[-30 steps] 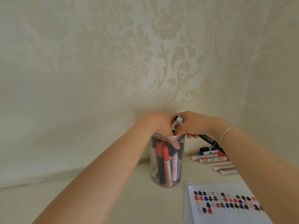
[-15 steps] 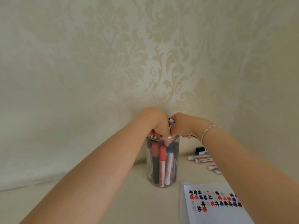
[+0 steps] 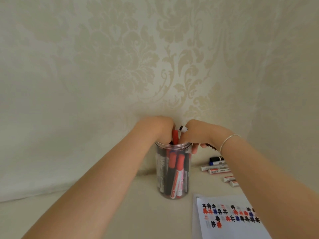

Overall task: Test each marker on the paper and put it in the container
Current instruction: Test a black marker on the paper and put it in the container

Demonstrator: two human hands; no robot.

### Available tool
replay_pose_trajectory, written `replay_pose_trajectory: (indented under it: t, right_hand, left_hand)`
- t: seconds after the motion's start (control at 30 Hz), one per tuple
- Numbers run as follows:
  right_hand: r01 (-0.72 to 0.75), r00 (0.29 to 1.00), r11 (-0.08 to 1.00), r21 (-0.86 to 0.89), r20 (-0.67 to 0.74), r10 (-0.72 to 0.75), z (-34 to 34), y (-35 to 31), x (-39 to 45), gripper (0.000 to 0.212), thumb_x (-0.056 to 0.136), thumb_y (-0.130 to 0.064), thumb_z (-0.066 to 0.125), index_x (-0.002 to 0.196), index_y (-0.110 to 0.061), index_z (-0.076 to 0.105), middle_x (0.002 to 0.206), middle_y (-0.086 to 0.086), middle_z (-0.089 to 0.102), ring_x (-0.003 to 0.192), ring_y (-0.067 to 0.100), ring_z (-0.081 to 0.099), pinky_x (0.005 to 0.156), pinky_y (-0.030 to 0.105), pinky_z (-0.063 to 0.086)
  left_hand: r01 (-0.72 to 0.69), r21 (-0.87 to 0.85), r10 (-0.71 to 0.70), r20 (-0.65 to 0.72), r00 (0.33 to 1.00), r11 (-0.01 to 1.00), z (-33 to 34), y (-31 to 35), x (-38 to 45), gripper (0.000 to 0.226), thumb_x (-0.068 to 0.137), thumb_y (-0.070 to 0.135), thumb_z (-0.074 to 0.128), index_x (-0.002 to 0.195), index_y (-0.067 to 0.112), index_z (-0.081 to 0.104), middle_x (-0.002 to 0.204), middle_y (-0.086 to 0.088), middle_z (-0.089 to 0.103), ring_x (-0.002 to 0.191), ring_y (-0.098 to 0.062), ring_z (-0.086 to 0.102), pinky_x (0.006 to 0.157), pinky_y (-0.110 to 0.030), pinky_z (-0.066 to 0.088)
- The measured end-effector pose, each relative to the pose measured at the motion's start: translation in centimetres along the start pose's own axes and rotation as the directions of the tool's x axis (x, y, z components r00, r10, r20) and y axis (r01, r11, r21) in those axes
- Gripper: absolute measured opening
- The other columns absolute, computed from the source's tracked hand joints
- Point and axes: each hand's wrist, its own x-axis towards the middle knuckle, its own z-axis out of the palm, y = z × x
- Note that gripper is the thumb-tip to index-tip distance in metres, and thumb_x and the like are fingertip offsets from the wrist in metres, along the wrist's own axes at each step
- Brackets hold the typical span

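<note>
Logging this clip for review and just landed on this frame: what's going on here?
A person has both hands at the mouth of a clear jar packed with markers. The left hand reaches into the jar by a red marker; the right hand holds a black marker at the rim. More markers lie on the table to the right, behind a paper covered in test marks.

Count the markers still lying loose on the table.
6 visible, in a row right of the jar: black, blue, then four white. The forearm may hide more.
</note>
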Motion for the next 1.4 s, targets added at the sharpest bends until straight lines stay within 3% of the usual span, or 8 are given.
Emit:
replay_pose_trajectory:
  t: [0.17, 0.47, 0.63, 0.73, 0.87, 1.17, 1.3, 1.4]
  right_hand:
    - [0.199, 0.933, 0.953, 0.230, -0.342, -0.112, -0.4, 0.6, 0.4, 0.003, 0.080, -0.009, 0.065, 0.082, -0.008, 0.065, 0.066, 0.004, 0.056, 0.047, 0.012, 0.045, 0.030, 0.011, 0.029]
    - [0.085, 0.967, 0.977, 0.198, -0.251, -0.033, 0.9, 2.0, 1.1, 0.017, 0.081, -0.008, 0.062, 0.091, 0.004, 0.068, 0.060, 0.007, 0.053, 0.046, 0.015, 0.045, 0.038, 0.017, 0.035]
    - [0.392, 0.760, 0.735, 0.553, -0.645, 0.079, -1.4, 1.8, 0.0, 0.019, 0.088, -0.010, 0.051, 0.089, -0.002, 0.069, 0.083, 0.012, 0.070, 0.045, 0.010, 0.055, 0.047, 0.023, 0.048]
    - [0.422, 0.777, 0.585, 0.693, -0.609, 0.161, -2.7, 2.1, -1.4, 0.022, 0.089, -0.010, 0.046, 0.086, -0.001, 0.066, 0.088, 0.017, 0.071, 0.065, 0.024, 0.065, 0.071, 0.039, 0.058]
    - [0.351, 0.774, 0.575, 0.739, -0.574, 0.266, -2.9, 3.8, -2.2, 0.023, 0.089, -0.018, 0.047, 0.072, -0.010, 0.061, 0.086, 0.008, 0.069, 0.078, 0.022, 0.063, 0.083, 0.040, 0.053]
    - [0.277, 0.706, 0.451, 0.849, -0.498, 0.504, -1.1, 9.4, -3.6, 0.038, 0.092, -0.035, 0.050, 0.064, -0.011, 0.060, 0.070, 0.004, 0.065, 0.059, 0.017, 0.052, 0.068, 0.035, 0.046]
    - [0.123, 0.920, 0.368, 0.922, -0.245, 0.306, 0.3, 11.8, -4.9, 0.031, 0.078, -0.037, 0.071, 0.068, -0.012, 0.056, 0.057, 0.001, 0.045, 0.042, 0.013, 0.035, 0.044, 0.025, 0.031]
    - [0.058, 0.962, 0.450, 0.891, -0.171, 0.215, 1.4, 13.0, -5.5, 0.023, 0.078, -0.018, 0.074, 0.070, -0.010, 0.054, 0.057, 0.002, 0.047, 0.041, 0.010, 0.036, 0.036, 0.021, 0.033]
  left_hand:
    - [-0.035, -0.203, 0.030, -0.027, 0.999, 0.979, -0.3, -0.7, 0.0, 0.026, 0.083, 0.008, 0.055, 0.105, 0.010, 0.068, 0.097, -0.008, 0.068, 0.091, -0.027, 0.064, 0.075, -0.036, 0.052]
    - [-0.068, -0.202, 0.064, -0.026, 0.998, 0.977, 0.4, -0.1, 1.0, 0.020, 0.080, 0.019, 0.068, 0.098, 0.014, 0.073, 0.092, -0.002, 0.071, 0.085, -0.020, 0.065, 0.069, -0.027, 0.049]
    - [-0.212, -0.374, 0.020, -0.455, 0.890, 0.903, -0.3, 1.2, 0.9, 0.031, 0.084, 0.006, 0.052, 0.109, 0.016, 0.067, 0.110, -0.005, 0.067, 0.100, -0.021, 0.062, 0.089, -0.037, 0.051]
    - [-0.446, -0.553, 0.047, -0.590, 0.806, 0.704, -0.6, 3.2, 0.1, 0.044, 0.084, 0.002, 0.054, 0.127, 0.013, 0.053, 0.122, -0.003, 0.056, 0.109, -0.013, 0.057, 0.093, -0.029, 0.048]
    - [-0.484, -0.661, 0.086, -0.539, 0.838, 0.573, 0.0, 5.5, -0.5, 0.045, 0.087, 0.012, 0.059, 0.130, 0.013, 0.047, 0.127, 0.002, 0.054, 0.110, -0.008, 0.056, 0.092, -0.024, 0.048]
    - [-0.370, -0.759, 0.318, -0.225, 0.921, 0.535, 5.7, 10.2, -0.2, 0.032, 0.102, 0.030, 0.038, 0.099, 0.007, 0.060, 0.089, -0.009, 0.071, 0.083, -0.024, 0.069, 0.087, -0.047, 0.052]
    - [-0.447, -0.778, 0.271, -0.360, 0.893, 0.441, 8.0, 11.2, -0.1, 0.016, 0.103, 0.032, 0.036, 0.100, 0.021, 0.047, 0.071, 0.007, 0.058, 0.059, -0.006, 0.057, 0.068, -0.035, 0.057]
    - [-0.427, -0.836, 0.302, -0.332, 0.894, 0.344, 9.0, 11.9, -0.4, 0.014, 0.103, 0.028, 0.035, 0.104, 0.021, 0.047, 0.065, 0.013, 0.046, 0.045, 0.003, 0.049, 0.046, -0.013, 0.043]
